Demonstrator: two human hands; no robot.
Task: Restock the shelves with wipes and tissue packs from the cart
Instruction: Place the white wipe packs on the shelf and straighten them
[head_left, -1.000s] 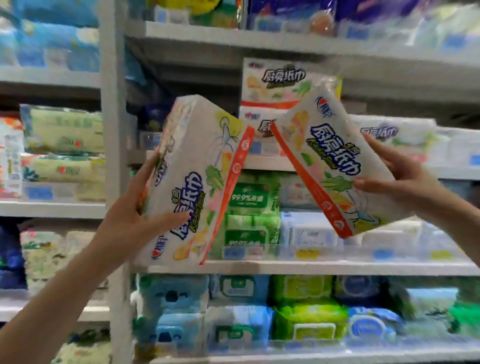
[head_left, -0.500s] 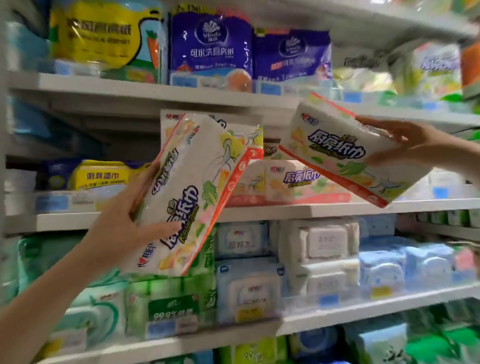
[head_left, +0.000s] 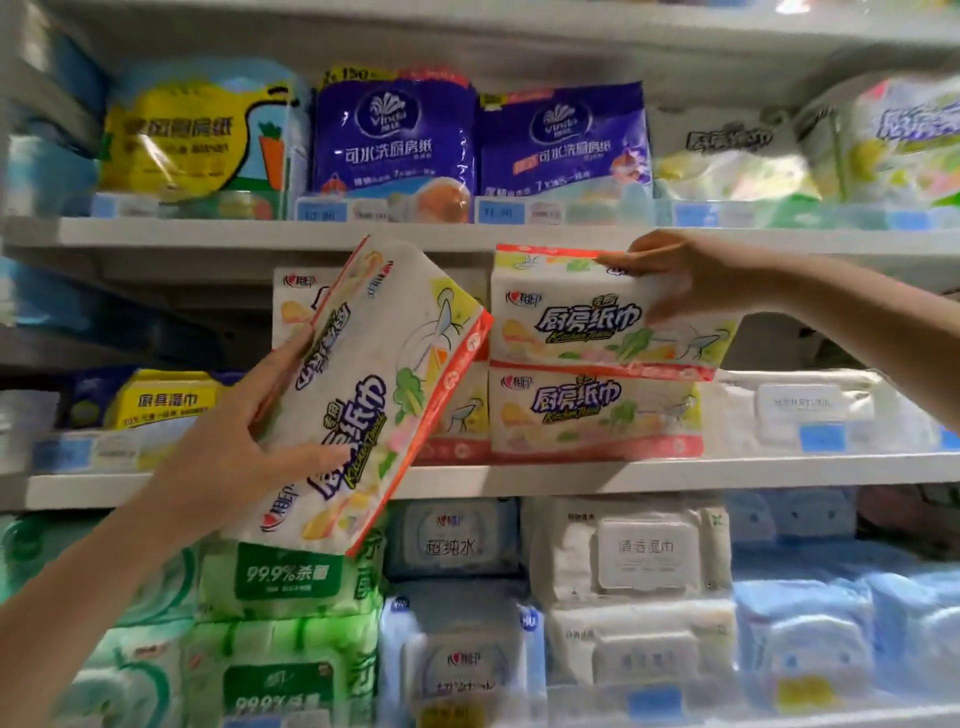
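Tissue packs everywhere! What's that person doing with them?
A person is filling a store shelf. Their right hand holds a kitchen towel pack that sits on top of a matching pack on the middle shelf. Their left hand grips a tilted pack in front of that shelf, not yet put down. Wipes fill the shelf below.

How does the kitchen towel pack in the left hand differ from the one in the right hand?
The left pack is tilted steeply; the right pack lies almost level. The left pack is held in front of the shelf; the right pack sits on another pack on it. Both show the same white wrap with a red edge.
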